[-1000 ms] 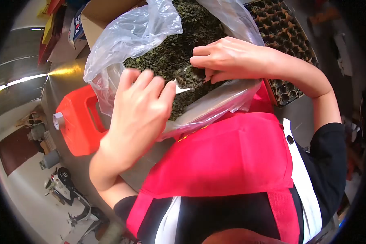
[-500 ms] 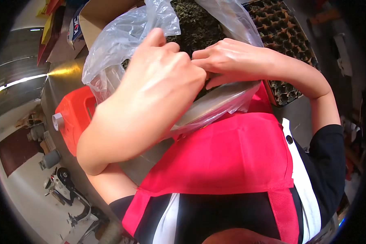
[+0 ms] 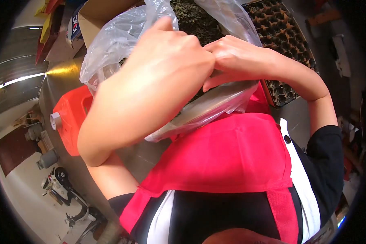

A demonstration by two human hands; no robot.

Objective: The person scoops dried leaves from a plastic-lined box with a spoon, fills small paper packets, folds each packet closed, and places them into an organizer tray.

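Observation:
My left hand [image 3: 177, 55] is over a box lined with a clear plastic bag [image 3: 114, 44]. Its back faces up and its fingers curl down out of sight. Touching it from the right is my right hand [image 3: 236, 57], with fingers bent and their tips hidden behind the left hand. What either hand holds, if anything, is hidden. Below and beyond them, dark, dry, crumpled leaf-like material [image 3: 197, 22] fills the bag. The bag's near edge hangs over the box's front side, close to my red apron [image 3: 227, 154].
Right of the box stands a tray of dark cells [image 3: 280, 36]. A red-orange jerrycan [image 3: 71, 122] with a white cap is beside my left forearm. A cardboard box flap [image 3: 95, 18] rises behind the bag. A scooter [image 3: 69, 195] stands farther left.
Both hands have shifted slightly, the left one up and to the right, now overlapping more of the right hand's fingers. More of the bag's near edge shows under my left forearm.

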